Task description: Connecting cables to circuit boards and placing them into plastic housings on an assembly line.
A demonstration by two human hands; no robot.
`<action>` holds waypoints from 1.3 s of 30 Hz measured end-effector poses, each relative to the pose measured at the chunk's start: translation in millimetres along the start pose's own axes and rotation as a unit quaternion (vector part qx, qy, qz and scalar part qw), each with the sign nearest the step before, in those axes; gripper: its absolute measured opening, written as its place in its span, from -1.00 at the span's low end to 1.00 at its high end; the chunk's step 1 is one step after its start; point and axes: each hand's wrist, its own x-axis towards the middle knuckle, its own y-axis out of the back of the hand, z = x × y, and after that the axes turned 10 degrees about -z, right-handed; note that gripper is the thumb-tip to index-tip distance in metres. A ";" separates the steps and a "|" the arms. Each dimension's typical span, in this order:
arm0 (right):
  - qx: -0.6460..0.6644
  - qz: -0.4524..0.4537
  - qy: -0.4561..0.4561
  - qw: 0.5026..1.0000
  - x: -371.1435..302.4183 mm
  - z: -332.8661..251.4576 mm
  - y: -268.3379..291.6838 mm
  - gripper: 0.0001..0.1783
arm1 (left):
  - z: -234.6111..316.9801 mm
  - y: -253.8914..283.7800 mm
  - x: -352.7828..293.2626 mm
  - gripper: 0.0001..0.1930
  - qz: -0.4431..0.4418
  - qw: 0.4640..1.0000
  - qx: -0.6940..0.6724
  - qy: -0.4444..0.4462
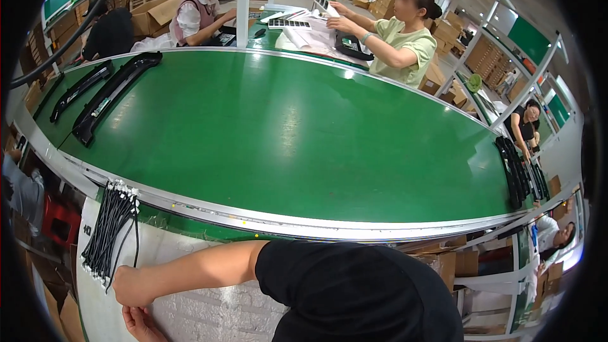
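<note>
At the lower left, my right hand (pixel 133 286) reaches across from the black sleeve with its fingers curled closed. Whatever it grips is hidden beneath it. My left hand (pixel 140 325) is just below, cut by the frame's lower edge. Its thumb and fingers are bent together close under the right hand, and I cannot make out what they hold. Beside the hands lies a bundle of black cables (pixel 109 231) with white connectors at both ends. One loose black cable (pixel 137 240) curves away from the bundle, its lower end right beside my right hand.
A long green conveyor belt (pixel 253 145) with a metal rim runs ahead. Long black plastic housings (pixel 114 98) lie at its left, and more black housings (pixel 512 171) at its right. Two people (pixel 402 44) work at a far bench. A white worktop (pixel 209 316) lies under my arms.
</note>
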 end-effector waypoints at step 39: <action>0.006 0.034 -0.006 0.999 -12.0 -0.7 8.9 -0.86 | 1.8 -12.4 -5.1 -0.85 0.051 0.998 -0.027 0.004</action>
